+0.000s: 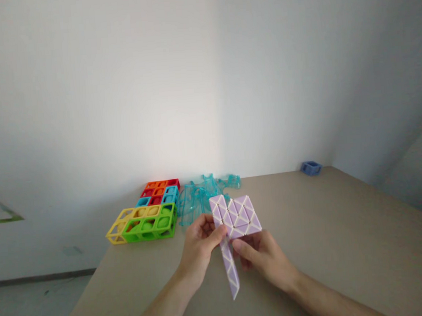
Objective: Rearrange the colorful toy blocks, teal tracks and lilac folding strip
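Note:
A lilac-and-white twisty snake puzzle (239,215) is held above the table, folded into a flat block with one straight tail pointing down toward me. My left hand (202,244) grips its left side, thumb on the front face near where the tail begins and the fingers partly hidden behind. At the lower right edge of the block, my right hand (262,256) is closed, with its thumb near the bottom edge and its fingers curled underneath. The contact of those right fingers is partly hidden.
Colourful open-frame cubes with balls inside (149,224) stand at the back left of the table (335,245). Beside them lie translucent teal plastic pieces (192,201). A blue frame piece (310,168) sits near the wall (205,80) at the far right.

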Demonstrator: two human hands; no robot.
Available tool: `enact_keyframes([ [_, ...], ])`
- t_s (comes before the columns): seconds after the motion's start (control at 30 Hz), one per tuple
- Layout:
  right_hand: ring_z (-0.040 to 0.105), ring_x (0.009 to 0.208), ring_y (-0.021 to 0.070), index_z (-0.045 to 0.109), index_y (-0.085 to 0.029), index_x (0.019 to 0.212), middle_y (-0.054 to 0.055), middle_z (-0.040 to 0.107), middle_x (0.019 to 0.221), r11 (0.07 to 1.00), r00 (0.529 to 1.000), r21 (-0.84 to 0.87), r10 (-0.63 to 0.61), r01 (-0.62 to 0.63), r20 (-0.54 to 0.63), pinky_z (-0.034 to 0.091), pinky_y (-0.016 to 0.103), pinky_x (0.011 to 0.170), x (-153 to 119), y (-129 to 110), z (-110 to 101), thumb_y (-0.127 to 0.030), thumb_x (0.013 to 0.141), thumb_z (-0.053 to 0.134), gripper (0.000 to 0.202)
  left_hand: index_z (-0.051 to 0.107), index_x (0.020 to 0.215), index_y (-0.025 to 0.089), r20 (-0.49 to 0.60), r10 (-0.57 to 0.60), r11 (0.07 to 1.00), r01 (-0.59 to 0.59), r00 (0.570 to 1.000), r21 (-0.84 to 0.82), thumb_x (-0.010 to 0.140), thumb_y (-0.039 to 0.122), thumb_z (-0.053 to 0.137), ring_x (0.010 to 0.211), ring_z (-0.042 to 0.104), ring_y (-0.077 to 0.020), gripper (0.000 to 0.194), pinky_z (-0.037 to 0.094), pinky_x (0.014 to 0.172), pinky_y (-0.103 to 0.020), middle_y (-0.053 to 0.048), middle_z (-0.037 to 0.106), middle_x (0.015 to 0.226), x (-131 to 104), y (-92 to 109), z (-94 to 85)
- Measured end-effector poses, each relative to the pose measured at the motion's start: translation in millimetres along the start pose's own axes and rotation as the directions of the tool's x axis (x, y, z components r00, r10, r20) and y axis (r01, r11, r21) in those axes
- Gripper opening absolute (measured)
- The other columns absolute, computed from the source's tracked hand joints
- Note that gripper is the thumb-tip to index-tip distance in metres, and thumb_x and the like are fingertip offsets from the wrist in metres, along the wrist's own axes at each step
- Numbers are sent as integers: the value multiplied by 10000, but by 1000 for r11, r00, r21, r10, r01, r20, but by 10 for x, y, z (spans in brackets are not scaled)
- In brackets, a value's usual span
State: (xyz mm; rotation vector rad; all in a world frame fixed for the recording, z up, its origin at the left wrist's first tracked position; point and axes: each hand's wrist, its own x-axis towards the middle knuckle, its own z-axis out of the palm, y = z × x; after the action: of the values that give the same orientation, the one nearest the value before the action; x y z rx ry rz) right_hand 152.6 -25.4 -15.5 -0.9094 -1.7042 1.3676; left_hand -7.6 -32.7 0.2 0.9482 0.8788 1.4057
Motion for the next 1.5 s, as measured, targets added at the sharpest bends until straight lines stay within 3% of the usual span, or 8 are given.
enact_keyframes([
  [0.27,427,448,87,574,-154,751,-29,522,553,973,983,231,39,4,-180,359,217,437,58,-1,28,-496,758,688,361,662,938,159,90,-118,993,118,989,2,817,485,613,616,633,-165,351,485,532,-249,-64,686,771,-17,-61,21],
  [0.5,499,610,135,602,-143,851,21,594,712,993,981,50,-98,108,-168,417,244,555,4,0,2,-408,801,657,275,633,827,140,47,-142,969,149,989,-198,829,432,621,527,599,-111,292,483,544,-201,-13,644,628,-24,-104,20],
  [0.63,457,590,125,574,-150,771,1,549,659,985,963,-31,-172,169,-209,380,238,534,34,-45,-93,-370,784,669,240,554,665,137,245,-187,927,253,951,-275,904,542,391,308,450,-103,498,515,451,-294,24,473,427,-42,-14,-5],
  [0.83,492,608,135,578,-153,745,2,561,652,975,981,169,-119,146,-156,414,259,579,111,-6,-190,-369,747,729,264,551,749,150,507,-253,839,447,824,-309,935,541,256,297,484,-108,524,531,386,-312,31,486,483,-38,103,-78],
  [1.07,495,631,128,617,-158,799,-1,573,691,955,984,251,-133,160,-120,406,248,589,131,27,-239,-312,728,772,230,584,868,141,496,-258,807,467,830,-362,930,519,324,360,513,-103,463,512,365,-254,12,531,596,-31,115,-79],
  [1.13,485,636,122,626,-163,813,-6,571,693,948,983,268,-145,170,-112,392,237,587,141,39,-266,-297,731,775,217,578,838,145,572,-240,786,503,784,-360,934,512,322,338,470,-85,458,504,358,-240,32,480,558,-29,119,-104],
  [1.37,484,622,117,656,-178,863,4,590,722,863,979,462,-169,205,-118,399,232,571,201,137,-288,-342,736,769,236,560,798,161,811,-379,645,755,447,-115,955,476,217,314,514,-125,492,403,302,-195,21,477,476,-98,157,-136],
  [1.5,506,641,121,657,-188,967,17,598,761,829,996,552,-84,91,-39,412,234,585,175,114,-232,-349,741,764,298,576,771,158,817,-428,618,785,386,-48,948,452,228,319,545,-156,489,404,321,-219,2,508,453,-134,137,-98],
])
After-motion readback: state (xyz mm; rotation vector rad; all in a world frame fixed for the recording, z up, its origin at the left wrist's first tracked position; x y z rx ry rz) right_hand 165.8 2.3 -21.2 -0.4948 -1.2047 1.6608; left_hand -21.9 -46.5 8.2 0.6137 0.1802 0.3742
